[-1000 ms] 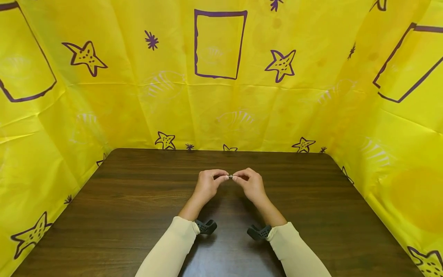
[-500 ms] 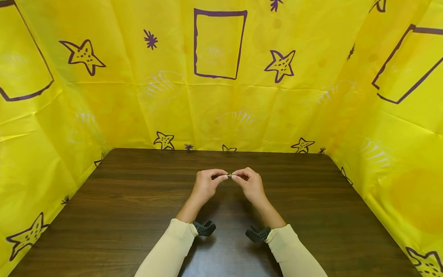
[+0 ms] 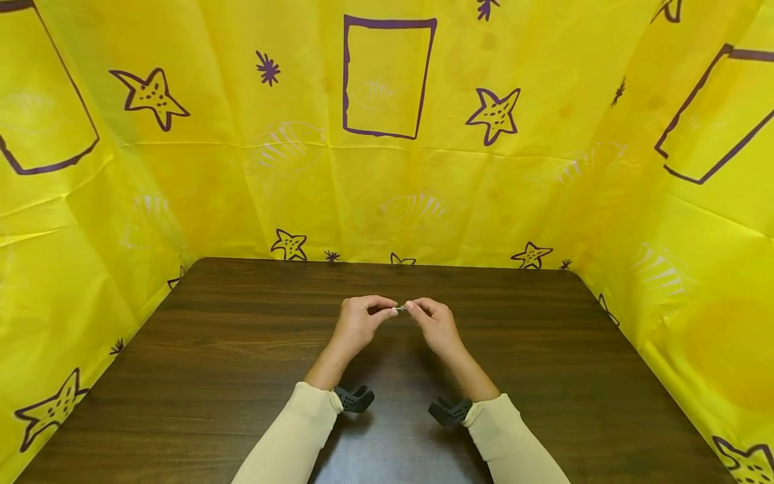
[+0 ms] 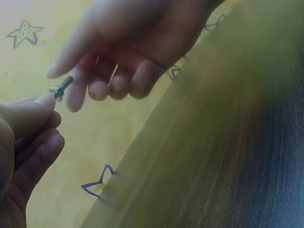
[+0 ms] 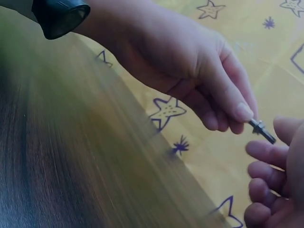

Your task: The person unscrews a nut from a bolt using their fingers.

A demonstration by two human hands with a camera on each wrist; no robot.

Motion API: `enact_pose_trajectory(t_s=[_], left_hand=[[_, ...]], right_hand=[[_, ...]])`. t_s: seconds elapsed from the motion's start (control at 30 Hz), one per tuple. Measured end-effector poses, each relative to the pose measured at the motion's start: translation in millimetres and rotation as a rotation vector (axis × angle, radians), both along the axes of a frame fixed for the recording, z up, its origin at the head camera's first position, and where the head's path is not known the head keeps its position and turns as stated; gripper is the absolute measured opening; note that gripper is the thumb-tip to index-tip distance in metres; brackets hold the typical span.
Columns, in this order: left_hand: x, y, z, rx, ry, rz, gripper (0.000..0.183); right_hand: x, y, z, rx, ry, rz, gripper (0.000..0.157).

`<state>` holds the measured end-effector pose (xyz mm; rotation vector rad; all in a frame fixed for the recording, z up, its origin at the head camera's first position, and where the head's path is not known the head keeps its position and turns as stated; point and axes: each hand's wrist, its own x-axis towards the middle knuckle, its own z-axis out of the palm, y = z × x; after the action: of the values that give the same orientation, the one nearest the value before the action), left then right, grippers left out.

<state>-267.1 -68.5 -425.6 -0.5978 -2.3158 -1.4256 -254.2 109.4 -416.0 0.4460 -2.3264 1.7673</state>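
Note:
My left hand [image 3: 357,321] pinches a small metal bolt [image 4: 64,85] between thumb and forefinger, above the table. A wider, nut-like collar [image 5: 258,127] sits partway along its shank, close to the left fingertips. The bolt's far end sticks out toward my right hand [image 3: 437,326]. In the left wrist view, the right thumb and forefinger stand apart on either side of that end, and the other fingers curl loosely. The right wrist view also shows a gap between the right fingertips and the bolt. The end within the left pinch is hidden.
Both hands are over a dark wood-grain table [image 3: 242,363] with rounded far corners. Yellow cloth [image 3: 387,175] printed with purple starfish and frames surrounds it at the back and sides. Black wrist devices [image 3: 450,410] hang below the cream sleeves [image 3: 293,433].
The right thumb and forefinger, earlier closed at the bolt's end, have parted, exposing more of it. The left hand keeps its pinch and stays nearly in place.

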Motion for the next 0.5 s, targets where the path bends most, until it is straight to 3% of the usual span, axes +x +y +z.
enact_pose_trajectory(t_s=[0.2, 0.5], left_hand=[[1.4, 2, 0.7, 0.0, -0.007, -0.007, 0.009], [3.2, 2, -0.4, -0.001, 0.018, -0.023, 0.007]], right_hand=[[-9.3, 0, -14.3, 0.028, -0.101, 0.021, 0.045], [-8.9, 1, -15.3, -0.061, -0.18, 0.082, 0.044]])
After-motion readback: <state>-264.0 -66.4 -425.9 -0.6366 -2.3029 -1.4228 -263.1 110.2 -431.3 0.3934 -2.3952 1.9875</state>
